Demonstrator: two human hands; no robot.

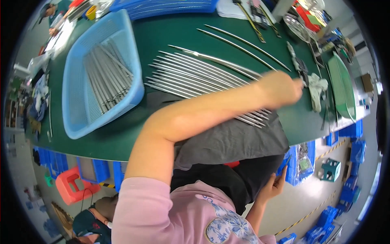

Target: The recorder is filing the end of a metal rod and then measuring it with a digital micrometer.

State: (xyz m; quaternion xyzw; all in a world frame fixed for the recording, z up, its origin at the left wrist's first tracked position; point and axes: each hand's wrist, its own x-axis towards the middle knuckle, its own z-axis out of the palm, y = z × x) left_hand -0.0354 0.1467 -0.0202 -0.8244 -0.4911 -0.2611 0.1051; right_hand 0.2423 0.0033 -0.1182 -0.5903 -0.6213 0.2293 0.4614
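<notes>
Going by a clock set on the middle of the view, lots of shiny metal rods (191, 73) lie side by side like a fan at 12 o'clock, on the green table (162, 32); their near ends sit over a dark grey cloth (239, 140), which runs down to the table's near edge; the left arm reaches across the rods and hides some of them.

The left hand (280, 89) is at 2 o'clock, over the table; it looks curled up, but it is blurry, so I cannot tell if it pinches anything; just past it are a long grey tool (298, 63) and a crumpled white cloth (317, 91); I cannot tell if the hand touches the tool.

The right hand (275, 186) is at 4 o'clock, lower than the table edge, near a blue bin (311, 152); one finger sticks out, but I cannot tell if it holds anything.

Two more rods (239, 45) lie apart at 1 o'clock; green table top shows between them and the tool, and a wider patch shows from them across to the light blue basket (70, 93) at 10 o'clock; grey rods (109, 73) lie inside it, within its tall sides; a green basket (343, 87) stands near 3 o'clock, by the table's right edge.
</notes>
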